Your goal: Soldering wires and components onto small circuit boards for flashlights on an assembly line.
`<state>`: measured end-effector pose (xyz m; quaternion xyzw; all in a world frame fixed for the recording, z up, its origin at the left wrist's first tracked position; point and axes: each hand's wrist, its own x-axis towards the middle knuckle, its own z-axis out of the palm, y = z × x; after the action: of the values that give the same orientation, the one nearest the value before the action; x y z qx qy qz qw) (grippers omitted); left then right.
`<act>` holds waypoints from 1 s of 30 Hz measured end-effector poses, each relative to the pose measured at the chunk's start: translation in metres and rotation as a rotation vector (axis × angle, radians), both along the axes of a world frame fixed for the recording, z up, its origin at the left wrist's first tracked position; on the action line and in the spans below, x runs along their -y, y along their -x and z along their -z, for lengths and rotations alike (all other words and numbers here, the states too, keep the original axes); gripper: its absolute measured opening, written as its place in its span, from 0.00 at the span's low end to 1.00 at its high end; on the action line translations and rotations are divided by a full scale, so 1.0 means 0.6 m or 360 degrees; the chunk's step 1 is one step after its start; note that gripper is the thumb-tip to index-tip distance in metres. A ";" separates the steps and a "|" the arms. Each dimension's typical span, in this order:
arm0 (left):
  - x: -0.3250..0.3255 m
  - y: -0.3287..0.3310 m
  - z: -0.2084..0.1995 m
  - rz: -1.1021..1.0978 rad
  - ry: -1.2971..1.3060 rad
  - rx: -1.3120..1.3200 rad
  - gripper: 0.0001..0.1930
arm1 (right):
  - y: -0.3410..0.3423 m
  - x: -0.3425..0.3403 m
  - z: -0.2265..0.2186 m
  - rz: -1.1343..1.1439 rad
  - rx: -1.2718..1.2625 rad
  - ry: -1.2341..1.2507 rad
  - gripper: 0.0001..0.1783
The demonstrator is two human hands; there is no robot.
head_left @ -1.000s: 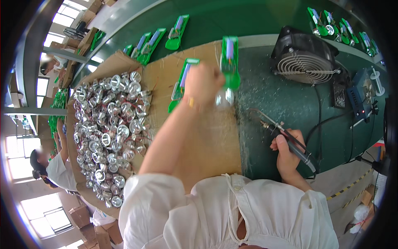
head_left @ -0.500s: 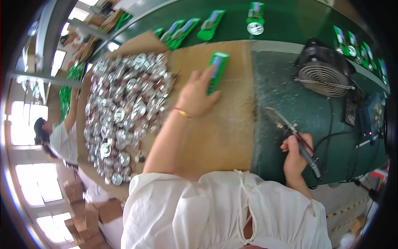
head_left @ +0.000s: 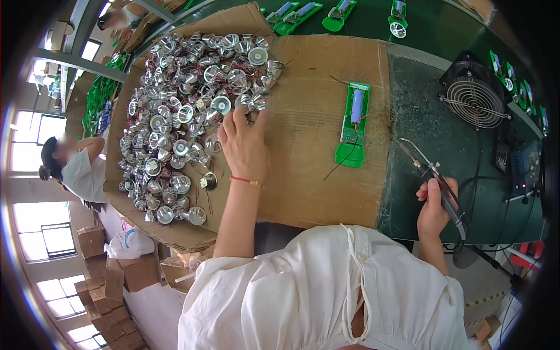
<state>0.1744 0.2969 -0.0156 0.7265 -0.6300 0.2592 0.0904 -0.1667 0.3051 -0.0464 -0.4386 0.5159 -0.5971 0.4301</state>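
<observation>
My left hand (head_left: 244,146) is at the right edge of a pile of silvery lamp reflectors (head_left: 185,113). Its fingers are apart and its fingertips reach the nearest reflectors; no grip on one shows. My right hand (head_left: 436,205) is closed around a soldering iron (head_left: 446,201), whose thin metal tip points up and left over the green mat. Between the hands, on the cardboard, lies an open green casing (head_left: 350,153) with a purple cylindrical battery (head_left: 357,108), a small green circuit board and loose wires.
A cardboard sheet (head_left: 315,198) covers the bench middle. Several green casings (head_left: 337,17) line the far side. A black fan (head_left: 475,102) and a blue box with a red light (head_left: 525,169) stand right, with cables. A co-worker (head_left: 81,169) is at far left.
My left hand has let go of the green casing and moved left to the reflectors. The casing now lies with its battery and wires in sight. My right hand still holds the soldering iron.
</observation>
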 end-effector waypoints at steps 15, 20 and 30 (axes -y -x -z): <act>-0.009 0.111 -0.008 0.0781 -0.0189 -0.1452 0.04 | -0.033 -0.033 -0.032 -0.0318 0.0062 0.0057 0.09; -0.003 0.135 0.001 0.0660 -0.0305 -0.1471 0.04 | -0.050 -0.024 -0.031 -0.0389 -0.0007 0.0110 0.10; 0.037 0.122 0.013 0.0519 -0.0080 -0.1766 0.05 | -0.061 0.002 -0.026 -0.0332 -0.0095 0.0154 0.09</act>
<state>0.1011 0.2748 -0.0237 0.6490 -0.5981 -0.1930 0.4287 -0.1301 0.3041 -0.0307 -0.5277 0.4506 -0.5599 0.4527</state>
